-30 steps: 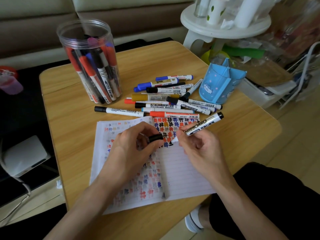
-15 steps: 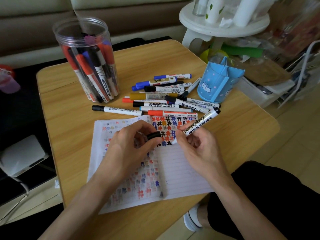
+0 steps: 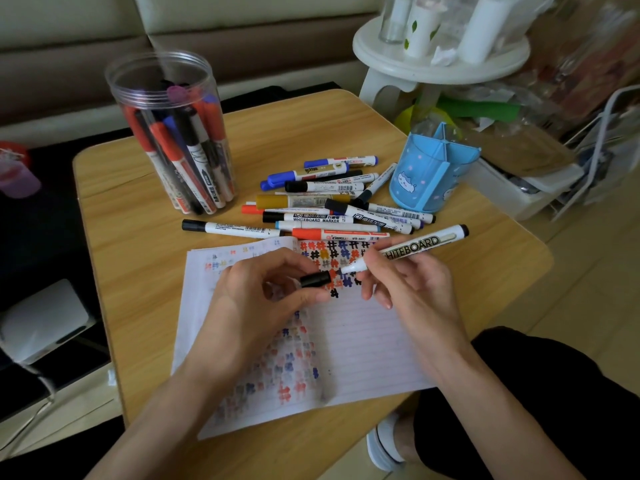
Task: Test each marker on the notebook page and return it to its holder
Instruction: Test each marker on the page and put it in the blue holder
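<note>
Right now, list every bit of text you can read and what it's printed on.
"HITEBOARD": marker held in the right hand, first letter hidden.
"WHITEBOARD MARKER": black-capped marker lying in the pile.
"WB-8801": red-capped marker, uncertain.
Other marker labels and barcodes: too small to read.

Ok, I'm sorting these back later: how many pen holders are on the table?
2: a clear jar far left, packed with markers, and a blue holder far right, beside the loose pile. None seems hidden.
</note>
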Demonstrator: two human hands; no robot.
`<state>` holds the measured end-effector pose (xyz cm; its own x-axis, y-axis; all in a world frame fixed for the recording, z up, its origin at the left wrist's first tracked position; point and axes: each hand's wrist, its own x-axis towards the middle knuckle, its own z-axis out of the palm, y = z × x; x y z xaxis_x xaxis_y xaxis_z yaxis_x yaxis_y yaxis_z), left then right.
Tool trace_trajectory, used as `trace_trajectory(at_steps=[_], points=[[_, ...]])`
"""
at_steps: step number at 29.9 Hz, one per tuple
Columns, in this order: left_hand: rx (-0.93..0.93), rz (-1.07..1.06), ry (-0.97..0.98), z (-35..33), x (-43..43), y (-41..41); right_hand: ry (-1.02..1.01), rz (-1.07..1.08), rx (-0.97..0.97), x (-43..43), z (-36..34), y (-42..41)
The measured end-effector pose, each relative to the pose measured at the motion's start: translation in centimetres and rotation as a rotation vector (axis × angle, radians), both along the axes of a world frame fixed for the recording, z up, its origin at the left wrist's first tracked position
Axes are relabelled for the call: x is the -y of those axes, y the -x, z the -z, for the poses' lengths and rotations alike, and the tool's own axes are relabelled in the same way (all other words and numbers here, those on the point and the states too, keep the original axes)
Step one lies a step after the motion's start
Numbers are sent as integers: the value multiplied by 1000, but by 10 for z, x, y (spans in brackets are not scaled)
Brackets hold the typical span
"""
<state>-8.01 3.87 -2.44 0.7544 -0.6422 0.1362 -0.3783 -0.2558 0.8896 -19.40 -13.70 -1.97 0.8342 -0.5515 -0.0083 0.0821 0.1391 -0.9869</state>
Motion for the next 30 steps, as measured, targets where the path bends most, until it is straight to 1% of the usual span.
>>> trace_trajectory(at_steps=[7, 15, 21, 24, 30], points=[[-15, 14, 41, -5, 7, 3, 79, -70, 5, -2, 4, 0], [-114, 7, 77, -10, 14, 6, 47, -25, -28, 2, -4, 4], [-193, 2, 117, -16, 20, 9, 45, -20, -1, 2, -8, 4], [-206, 7, 130, -18, 21, 10, 58, -10, 15, 2, -9, 5], [-206, -15, 228, -17, 25, 16, 100, 5, 48, -1, -7, 5]])
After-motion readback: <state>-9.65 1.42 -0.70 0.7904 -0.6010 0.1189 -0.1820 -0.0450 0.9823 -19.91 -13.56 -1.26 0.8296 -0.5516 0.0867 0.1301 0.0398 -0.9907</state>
